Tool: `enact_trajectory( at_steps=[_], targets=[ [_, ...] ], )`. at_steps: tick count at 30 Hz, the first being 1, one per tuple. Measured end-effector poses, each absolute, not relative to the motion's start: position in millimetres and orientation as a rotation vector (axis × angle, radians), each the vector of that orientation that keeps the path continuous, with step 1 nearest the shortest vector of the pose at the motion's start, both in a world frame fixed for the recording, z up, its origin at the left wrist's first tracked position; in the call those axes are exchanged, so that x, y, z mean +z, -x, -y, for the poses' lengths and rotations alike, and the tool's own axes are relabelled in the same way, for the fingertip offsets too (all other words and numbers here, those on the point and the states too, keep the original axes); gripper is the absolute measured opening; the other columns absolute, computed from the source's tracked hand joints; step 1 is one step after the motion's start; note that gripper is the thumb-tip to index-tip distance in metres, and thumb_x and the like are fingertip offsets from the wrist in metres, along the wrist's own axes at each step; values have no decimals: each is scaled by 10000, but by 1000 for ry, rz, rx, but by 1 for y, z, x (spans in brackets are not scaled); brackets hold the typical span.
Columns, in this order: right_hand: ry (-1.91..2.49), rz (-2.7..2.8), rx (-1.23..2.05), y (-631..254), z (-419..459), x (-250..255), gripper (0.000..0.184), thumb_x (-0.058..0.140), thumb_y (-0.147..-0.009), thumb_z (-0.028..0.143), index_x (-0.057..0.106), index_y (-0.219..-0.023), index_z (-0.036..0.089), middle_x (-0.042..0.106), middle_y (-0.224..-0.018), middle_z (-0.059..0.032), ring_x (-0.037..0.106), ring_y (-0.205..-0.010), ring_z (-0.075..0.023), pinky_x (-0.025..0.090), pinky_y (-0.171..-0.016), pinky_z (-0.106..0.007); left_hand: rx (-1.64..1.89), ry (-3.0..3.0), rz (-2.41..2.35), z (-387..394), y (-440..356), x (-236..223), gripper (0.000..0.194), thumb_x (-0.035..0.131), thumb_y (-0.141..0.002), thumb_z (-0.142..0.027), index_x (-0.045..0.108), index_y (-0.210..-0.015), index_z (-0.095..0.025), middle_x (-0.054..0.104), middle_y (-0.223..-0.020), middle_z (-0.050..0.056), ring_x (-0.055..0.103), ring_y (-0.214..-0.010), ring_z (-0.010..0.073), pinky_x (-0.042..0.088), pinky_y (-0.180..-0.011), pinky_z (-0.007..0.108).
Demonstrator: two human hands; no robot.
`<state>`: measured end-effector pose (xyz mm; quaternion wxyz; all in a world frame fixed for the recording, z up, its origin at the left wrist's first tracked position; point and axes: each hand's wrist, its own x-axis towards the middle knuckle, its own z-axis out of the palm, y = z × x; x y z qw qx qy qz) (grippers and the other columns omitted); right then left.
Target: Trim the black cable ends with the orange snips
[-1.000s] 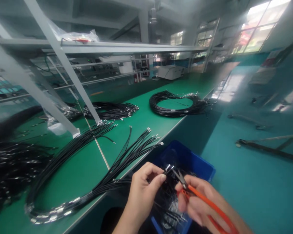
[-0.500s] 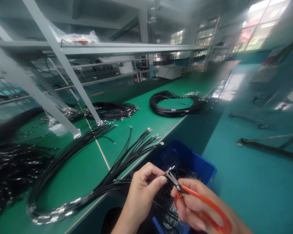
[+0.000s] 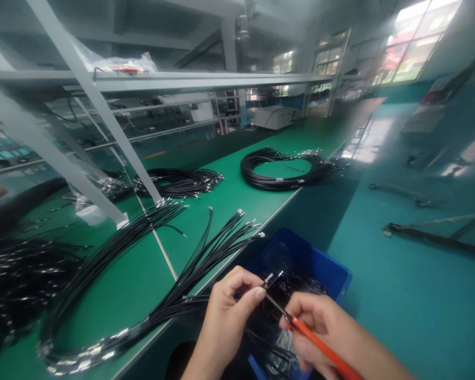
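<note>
1. Left hand [image 3: 230, 305]: fingers pinched together on silver-tipped black cable ends [image 3: 268, 279], above the blue bin [image 3: 336, 272].
2. Right hand [image 3: 323, 323]: fingers wrapped round orange-handled scissors [image 3: 314, 338], whose narrow point reaches beside the left thumb, near the cable ends.

Bare Hands, Bare Forearms

My left hand [image 3: 233, 301] is bare, and its thumb ends in a short, rounded nail [image 3: 260, 293]. My right hand [image 3: 316, 322] is bare too, though some of its fingers are partly hidden. My left forearm [image 3: 208, 356] and right forearm [image 3: 376, 353] are uncovered from the wrists down to the bottom of my view. Beside my left forearm sits a dark, rounded patch [image 3: 180, 361]; I cannot tell whether it is my clothing.
</note>
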<state>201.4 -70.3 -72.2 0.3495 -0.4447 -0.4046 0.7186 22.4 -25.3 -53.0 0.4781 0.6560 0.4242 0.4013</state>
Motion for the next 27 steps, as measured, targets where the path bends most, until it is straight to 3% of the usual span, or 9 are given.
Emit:
enact_trajectory(
  at_steps=[2,4,6,9,12,18,27],
  targets=[
    [1112,1015,1772,-201,69,-74,202,663,-642,126,543,-797,170,640,-510,30,365,-288,-16,261,-303,-128,965,-1607,-1042,24,-20,-54,155,613,-812,-298,632,-725,-172,529,-700,-3,464,-662,141,349,-618,239],
    [1060,936,1580,-199,68,-73,256,697,-652,147,559,-866,181,660,-606,21,460,-405,-41,337,-385,-137,937,-1606,-1035,24,-19,-55,160,598,-824,-303,638,-740,-173,536,-715,1,467,-679,146,348,-636,243],
    [1022,845,1397,-193,66,-68,333,720,-670,165,558,-957,214,681,-773,7,555,-604,-80,427,-539,-165,909,-1598,-1021,24,-19,-54,170,584,-832,-308,641,-745,-173,540,-717,3,466,-684,147,346,-643,246],
    [954,775,1296,-179,60,-58,361,721,-708,172,536,-1007,257,670,-890,14,570,-807,-116,449,-737,-222,893,-1599,-1002,26,-22,-52,180,590,-825,-312,635,-723,-171,534,-703,-1,458,-672,145,345,-637,244],
    [901,738,1301,-164,55,-54,339,730,-710,166,540,-975,257,651,-812,40,570,-764,-108,445,-711,-212,900,-1611,-1015,28,-24,-50,184,602,-817,-310,637,-710,-165,536,-696,0,467,-669,147,350,-638,247],
    [844,585,1394,-151,54,-65,323,696,-702,125,528,-964,213,630,-715,36,497,-560,-78,376,-512,-177,911,-1360,-865,32,-21,-52,145,602,-815,-227,646,-696,-157,595,-694,2,545,-725,160,382,-742,259],
    [760,504,1534,-147,54,-58,280,664,-726,147,524,-959,214,589,-692,37,495,-540,-93,381,-509,-207,882,-1052,-671,29,-21,-48,156,550,-810,-117,631,-677,-129,625,-666,20,556,-676,143,391,-686,240]
  ],
)
